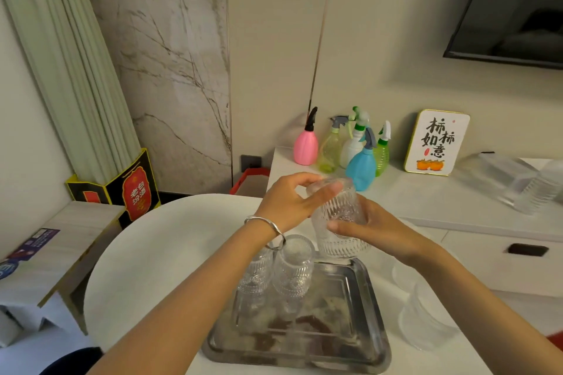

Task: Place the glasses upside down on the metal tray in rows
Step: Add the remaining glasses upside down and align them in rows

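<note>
A ribbed clear glass [338, 219] hangs upside down above the far right corner of the metal tray [374, 341]. My left hand [289, 204] grips its upturned base from the left. My right hand [371, 228] holds its side from the right. Two more ribbed glasses stand upside down on the far left part of the tray: one [292, 268] in plain sight, the other [257, 274] partly hidden behind my left wrist and its silver bangle.
The tray lies on a round white table [146, 256]. Translucent plastic containers [423, 316] stand right of the tray. On the white cabinet [457, 201] behind are several spray bottles [361, 161], a framed sign [437, 143] and stacked clear cups [536, 189].
</note>
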### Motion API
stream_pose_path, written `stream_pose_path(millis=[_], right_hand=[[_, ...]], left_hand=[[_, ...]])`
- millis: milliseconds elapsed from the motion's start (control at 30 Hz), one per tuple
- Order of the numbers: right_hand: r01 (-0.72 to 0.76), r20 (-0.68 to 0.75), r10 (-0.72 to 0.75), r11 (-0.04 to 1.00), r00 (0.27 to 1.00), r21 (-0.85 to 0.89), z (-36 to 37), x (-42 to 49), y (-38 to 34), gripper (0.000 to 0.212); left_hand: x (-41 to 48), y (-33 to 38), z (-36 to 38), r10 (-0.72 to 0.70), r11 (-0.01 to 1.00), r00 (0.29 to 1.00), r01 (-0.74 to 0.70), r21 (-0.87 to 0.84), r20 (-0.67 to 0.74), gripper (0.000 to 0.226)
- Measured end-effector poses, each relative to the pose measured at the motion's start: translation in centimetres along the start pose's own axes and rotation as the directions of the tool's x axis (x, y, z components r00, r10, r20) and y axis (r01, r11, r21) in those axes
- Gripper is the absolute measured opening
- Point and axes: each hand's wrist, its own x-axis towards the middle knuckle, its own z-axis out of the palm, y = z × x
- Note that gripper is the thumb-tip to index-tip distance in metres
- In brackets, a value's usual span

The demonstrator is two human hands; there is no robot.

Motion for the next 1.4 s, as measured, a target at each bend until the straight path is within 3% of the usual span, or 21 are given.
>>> stream_pose_path(millis=[167, 233, 300, 367, 500, 633, 1400], right_hand=[[-0.009, -0.183, 0.020, 0.998, 0.983, 0.063, -0.5, -1.6, 3.8, 0.077], [-0.031, -0.240, 0.047, 0.997, 0.970, 0.068, -0.1, -2.0, 5.9, 0.080], [-0.013, -0.296, 0.029, 0.998, 0.955, 0.058, 0.7, -2.2, 7.9, 0.076], [-0.009, -0.360, 0.024, 0.999, 0.933, 0.045, 1.8, -2.1, 9.6, 0.074], [0.047, -0.426, -0.021, 0.998, 0.904, 0.049, 4.3, -1.6, 12.5, 0.074], [0.042, -0.407, -0.013, 0.997, 0.914, 0.064, 5.2, -1.2, 13.9, 0.073], [0.051, -0.383, -0.005, 0.993, 0.924, 0.109, 6.6, -1.0, 13.8, 0.088]], left_hand=[[0.1, -1.4, 1.2, -0.074, 0.995, 0.976, 0.059, 0.080, 0.204, 0.068], [-0.5, -3.2, 0.8, -0.158, 0.966, 0.956, 0.097, 0.241, 0.246, 0.078], [-1.3, -5.2, 0.2, -0.224, 0.830, 0.938, 0.042, 0.556, 0.264, 0.085], [-1.8, -6.5, -0.1, -0.261, 0.700, 0.919, -0.030, 0.713, 0.294, 0.090], [-2.3, -8.1, -0.3, -0.321, 0.744, 0.896, 0.039, 0.667, 0.306, 0.086], [-2.4, -8.8, -0.3, -0.320, 0.781, 0.906, 0.088, 0.618, 0.276, 0.076], [-2.6, -9.3, -0.2, -0.287, 0.796, 0.919, 0.071, 0.601, 0.271, 0.077]])
